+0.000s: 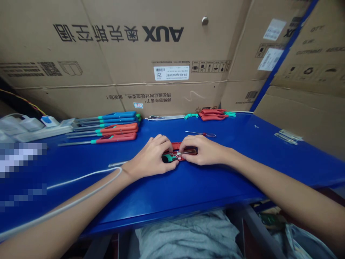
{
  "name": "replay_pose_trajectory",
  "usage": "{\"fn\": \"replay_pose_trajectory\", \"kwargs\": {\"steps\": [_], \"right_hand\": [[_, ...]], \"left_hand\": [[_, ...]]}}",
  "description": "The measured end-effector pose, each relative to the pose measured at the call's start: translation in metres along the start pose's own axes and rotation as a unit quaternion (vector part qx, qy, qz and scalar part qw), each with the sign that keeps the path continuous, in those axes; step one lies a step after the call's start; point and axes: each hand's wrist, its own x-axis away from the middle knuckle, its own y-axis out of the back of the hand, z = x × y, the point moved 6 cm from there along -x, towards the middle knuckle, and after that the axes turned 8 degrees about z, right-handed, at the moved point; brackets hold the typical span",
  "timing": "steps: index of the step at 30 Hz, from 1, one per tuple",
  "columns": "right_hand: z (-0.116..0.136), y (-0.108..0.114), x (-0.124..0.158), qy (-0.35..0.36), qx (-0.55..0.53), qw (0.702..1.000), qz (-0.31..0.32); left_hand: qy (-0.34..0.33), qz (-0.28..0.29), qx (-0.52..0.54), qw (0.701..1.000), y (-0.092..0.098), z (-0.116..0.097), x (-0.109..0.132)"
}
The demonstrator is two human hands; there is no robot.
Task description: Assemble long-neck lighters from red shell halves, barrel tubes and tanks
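Observation:
Both hands meet over an opened red lighter casing (176, 145) lying on the blue table, with a green trigger part (168, 157) and small white parts inside it. My left hand (155, 154) curls round the casing's left end, thumb and fingers gripping it. The fingers of my right hand (198, 149) are pinched at the casing's right half, over small parts too tiny to make out. A metal tube (117, 164) sticks out to the left, partly behind my left wrist.
Blue and red lighters (115, 127) lie at the back left beside a power strip (45, 133). A screwdriver (201, 134), red casings (212, 115) and metal rods (167, 117) lie behind my hands. Cardboard (129, 54) walls the back. A white cable (81, 201) crosses my left forearm.

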Motion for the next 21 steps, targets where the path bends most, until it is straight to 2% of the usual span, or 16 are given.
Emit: {"fn": "replay_pose_trajectory", "kwargs": {"steps": [10, 21], "right_hand": [[0.0001, 0.0008, -0.0001, -0.003, 0.009, 1.0, -0.005], [-0.0004, 0.0003, -0.0008, 0.003, 0.008, 1.0, -0.004]], "left_hand": [[0.002, 0.011, -0.029, 1.0, -0.0008, -0.0008, 0.0002], [0.0, 0.014, -0.011, 1.0, -0.001, -0.0015, 0.0002]]}}
